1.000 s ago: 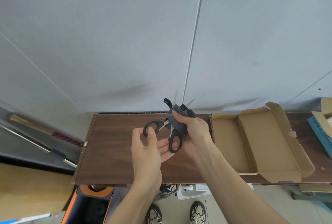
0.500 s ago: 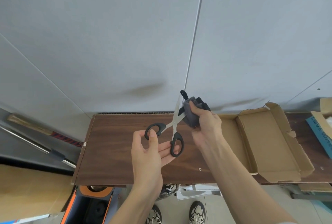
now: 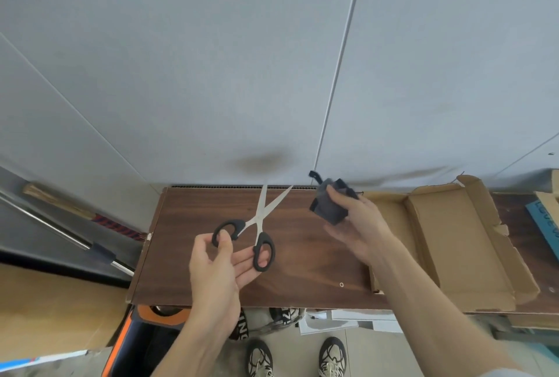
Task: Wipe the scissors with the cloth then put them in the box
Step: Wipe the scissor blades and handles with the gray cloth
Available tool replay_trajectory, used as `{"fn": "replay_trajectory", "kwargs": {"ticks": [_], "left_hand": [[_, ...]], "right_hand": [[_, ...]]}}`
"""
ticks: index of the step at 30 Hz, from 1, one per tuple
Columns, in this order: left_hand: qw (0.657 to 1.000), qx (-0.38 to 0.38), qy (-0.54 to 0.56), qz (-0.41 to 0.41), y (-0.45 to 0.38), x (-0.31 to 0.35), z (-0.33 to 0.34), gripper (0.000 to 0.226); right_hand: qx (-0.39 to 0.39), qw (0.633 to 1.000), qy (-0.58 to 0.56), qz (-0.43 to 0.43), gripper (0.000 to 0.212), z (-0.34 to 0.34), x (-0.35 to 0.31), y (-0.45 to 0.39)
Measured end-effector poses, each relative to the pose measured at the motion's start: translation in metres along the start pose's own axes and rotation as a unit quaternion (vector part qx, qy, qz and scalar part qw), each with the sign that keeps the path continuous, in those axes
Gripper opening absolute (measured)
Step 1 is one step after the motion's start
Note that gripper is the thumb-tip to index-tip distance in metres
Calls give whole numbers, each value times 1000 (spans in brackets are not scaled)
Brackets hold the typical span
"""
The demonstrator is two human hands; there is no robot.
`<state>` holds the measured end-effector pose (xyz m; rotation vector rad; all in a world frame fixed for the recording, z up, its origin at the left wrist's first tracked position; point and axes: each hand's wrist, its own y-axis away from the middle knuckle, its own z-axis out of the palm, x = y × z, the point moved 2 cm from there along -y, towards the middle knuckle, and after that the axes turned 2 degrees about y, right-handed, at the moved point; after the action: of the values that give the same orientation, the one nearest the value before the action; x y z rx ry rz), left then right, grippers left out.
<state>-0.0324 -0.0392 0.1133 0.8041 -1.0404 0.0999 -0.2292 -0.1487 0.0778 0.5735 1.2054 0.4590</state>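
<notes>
The left hand, palm up, holds black-handled steel scissors above the brown wooden surface, fingers through the loops, blades spread, pointing away toward the wall. The right hand grips a crumpled dark grey cloth, beside the open cardboard box.

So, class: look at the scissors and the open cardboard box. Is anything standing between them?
Yes: the right hand, holding the cloth, is between the scissors in the left hand and the box. The box is open; no other obstacle is visible.

Bare tabletop is lying open at frame centre; the box's raised flaps are walling the right side.
</notes>
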Motion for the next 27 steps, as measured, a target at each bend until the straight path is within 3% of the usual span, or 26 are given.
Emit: {"fn": "replay_trajectory", "kwargs": {"ticks": [3,5,6,9,11,15,18,22,27], "left_hand": [[1000,-1,5,-5,0,-3,-1,9],[1000,-2,9,-9,1,-3,-2,8],[1000,-2,9,-11,1,-4,-3,8],[1000,-2,9,-15,1,-4,-4,8],[1000,2,12,-16,-1,-5,-6,8],[1000,8,17,-16,-3,-7,-10,9],[1000,7,16,-15,-4,-8,-11,10],[1000,6,21,-18,-5,-9,-11,10],[999,1,20,-26,-5,-10,-8,12]], "right_hand": [[-26,993,113,-36,30,9,21,0],[-26,967,230,-111,20,12,26,-2],[-20,938,310,-155,17,11,27,-5],[8,792,560,-244,38,5,34,-8],[10,746,615,-253,46,-1,41,-9],[-17,756,605,-252,58,-11,50,-10],[-16,789,557,-259,73,-16,51,-9],[-26,833,520,-187,91,-22,56,-1],[-124,868,473,-90,107,-26,61,23]]}}
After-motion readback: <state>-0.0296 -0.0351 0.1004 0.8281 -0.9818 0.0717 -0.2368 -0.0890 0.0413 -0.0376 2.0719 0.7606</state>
